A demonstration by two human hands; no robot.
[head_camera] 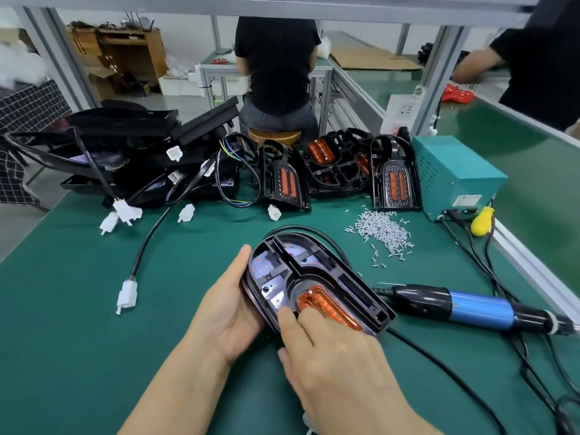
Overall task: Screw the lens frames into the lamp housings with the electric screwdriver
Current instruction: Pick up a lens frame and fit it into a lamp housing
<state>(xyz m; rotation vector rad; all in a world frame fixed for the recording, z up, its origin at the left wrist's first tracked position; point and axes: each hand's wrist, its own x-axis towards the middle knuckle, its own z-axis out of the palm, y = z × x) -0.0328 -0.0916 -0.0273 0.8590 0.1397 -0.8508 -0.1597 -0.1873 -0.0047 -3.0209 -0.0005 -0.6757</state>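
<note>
My left hand [230, 304] grips the lamp housing [317, 285]; my right hand [329, 356] presses flat fingers on its orange lens [328, 304]. Screwdriver [474, 307] lies right.

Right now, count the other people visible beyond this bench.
2. One person sits on a stool straight ahead, back turned; a second person is at the far right edge, partly cut off. Others may be hidden.

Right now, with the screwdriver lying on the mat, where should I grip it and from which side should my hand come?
Grip the blue middle of the screwdriver, coming from above with the right hand. It lies flat on the green mat, to the right of the lamp housing, and that blue section looks round and bare. Its tip points left toward the housing, and the cable leaves the far right end, so avoid both ends.
</note>
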